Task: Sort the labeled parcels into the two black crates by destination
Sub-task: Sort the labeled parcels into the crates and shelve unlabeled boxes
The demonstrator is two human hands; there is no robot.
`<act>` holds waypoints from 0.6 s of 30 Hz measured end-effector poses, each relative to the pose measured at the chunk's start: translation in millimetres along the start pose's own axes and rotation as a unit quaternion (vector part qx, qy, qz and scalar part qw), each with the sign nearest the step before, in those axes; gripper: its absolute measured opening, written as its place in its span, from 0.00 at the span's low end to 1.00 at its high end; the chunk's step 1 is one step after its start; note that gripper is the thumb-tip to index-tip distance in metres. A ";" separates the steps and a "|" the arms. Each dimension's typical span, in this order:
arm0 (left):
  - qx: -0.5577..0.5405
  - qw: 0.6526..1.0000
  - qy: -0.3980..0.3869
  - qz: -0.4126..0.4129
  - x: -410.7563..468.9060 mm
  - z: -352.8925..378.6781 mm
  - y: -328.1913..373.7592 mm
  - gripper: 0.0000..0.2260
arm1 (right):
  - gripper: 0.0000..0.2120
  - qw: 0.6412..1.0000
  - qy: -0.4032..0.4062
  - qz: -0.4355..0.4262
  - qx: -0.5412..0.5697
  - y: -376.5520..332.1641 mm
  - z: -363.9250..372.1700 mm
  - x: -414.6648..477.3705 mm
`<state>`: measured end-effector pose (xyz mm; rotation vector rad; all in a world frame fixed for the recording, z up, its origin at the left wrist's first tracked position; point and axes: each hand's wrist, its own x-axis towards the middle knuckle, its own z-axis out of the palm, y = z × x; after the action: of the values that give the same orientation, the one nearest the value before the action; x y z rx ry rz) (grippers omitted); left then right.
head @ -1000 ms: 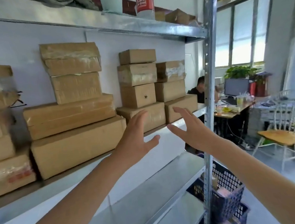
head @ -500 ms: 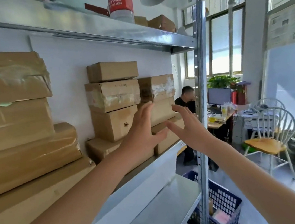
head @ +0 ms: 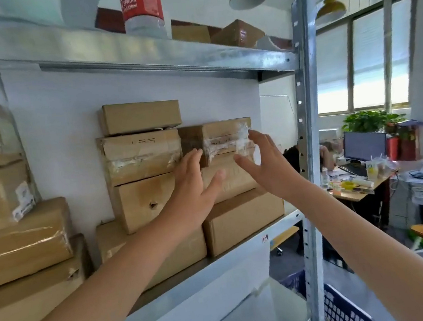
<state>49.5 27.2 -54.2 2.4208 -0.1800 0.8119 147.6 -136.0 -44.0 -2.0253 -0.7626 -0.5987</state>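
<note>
Cardboard parcels stand stacked on a metal shelf (head: pixel 242 259) in front of me. A small taped parcel (head: pixel 218 135) tops the right-hand stack, above a plain box (head: pixel 234 181) and a wider box (head: pixel 243 220). My left hand (head: pixel 194 183) is open, its fingertips at the taped parcel's left edge. My right hand (head: pixel 263 165) is open too, fingers spread at that parcel's right front corner. Neither hand holds anything. A dark crate (head: pixel 337 307) shows at the lower right, beside the shelf post.
A taller stack (head: pixel 141 152) stands just left of the taped parcel, and bigger parcels (head: pixel 16 235) fill the left. The upper shelf (head: pixel 140 57) carries a water bottle and boxes. A steel post (head: pixel 306 149) bounds the right side; a desk and person lie beyond.
Both hands have risen and moved in from the lower boxes to the taped parcel on the right stack. The view has shifted closer and to the right.
</note>
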 end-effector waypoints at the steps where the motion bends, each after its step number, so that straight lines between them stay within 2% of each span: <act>1: 0.008 1.000 0.000 -0.014 3.3 4.0 3.3 0.33 | 0.34 1.000 -0.004 0.000 0.008 4.5 -3.4 8.9; 7: 0.043 0.992 0.035 -0.114 23.2 23.5 20.5 0.39 | 0.38 0.992 -0.032 0.052 0.106 31.8 -7.9 49.7; 11: 0.013 0.980 0.044 -0.193 36.5 36.0 33.9 0.39 | 0.37 0.969 -0.080 0.107 0.206 40.4 -8.9 67.6; 15: -0.017 0.971 0.104 -0.215 44.5 40.4 40.5 0.35 | 0.33 0.970 -0.081 0.095 0.210 43.4 -9.5 73.8; 18: -0.047 0.965 0.133 -0.223 41.7 40.7 51.1 0.28 | 0.28 0.972 -0.058 0.065 0.219 43.8 -15.0 67.5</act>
<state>88.9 -35.6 -31.6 2.1163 0.4066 0.8772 223.8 -148.3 -16.5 -1.6919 -0.7477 -0.2125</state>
